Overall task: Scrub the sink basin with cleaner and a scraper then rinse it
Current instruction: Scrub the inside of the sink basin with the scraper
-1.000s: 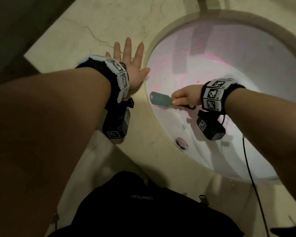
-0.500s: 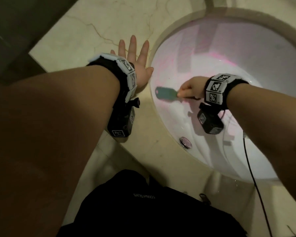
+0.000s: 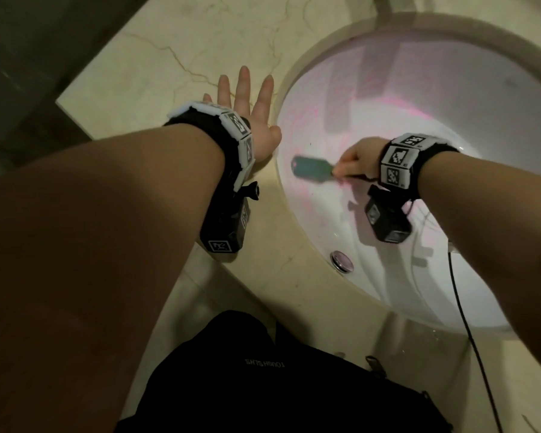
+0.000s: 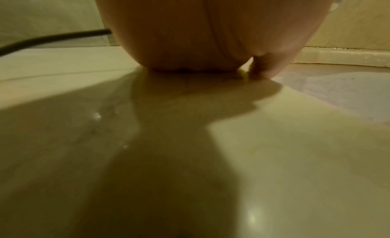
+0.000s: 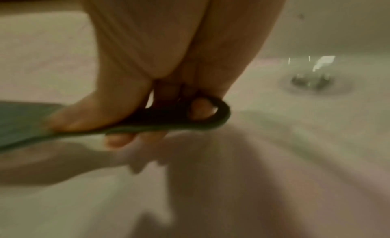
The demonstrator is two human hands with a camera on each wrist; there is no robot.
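A white oval sink basin [image 3: 450, 98] streaked with pink cleaner is set into a beige marble counter [image 3: 181, 57]. My right hand [image 3: 353, 162] grips the dark looped handle of a green flat scraper [image 3: 311, 169]; its blade lies against the basin's left wall. In the right wrist view the scraper [image 5: 147, 121] is held between thumb and curled fingers of the right hand [image 5: 118, 121]. My left hand [image 3: 247, 114] lies flat with fingers spread on the counter beside the rim. The left wrist view shows the left hand [image 4: 206, 41] pressed on the counter.
A chrome overflow fitting [image 3: 342, 260] sits on the basin's near wall, and the drain [image 5: 314, 79] shows in the right wrist view. A black cable [image 3: 469, 332] hangs from my right wrist. Black clothing [image 3: 263, 376] fills the bottom; a dark wall [image 3: 19, 57] stands left.
The scraper and my right hand have shifted slightly along the basin's left wall, from lower to a bit higher. My left hand stays flat on the counter.
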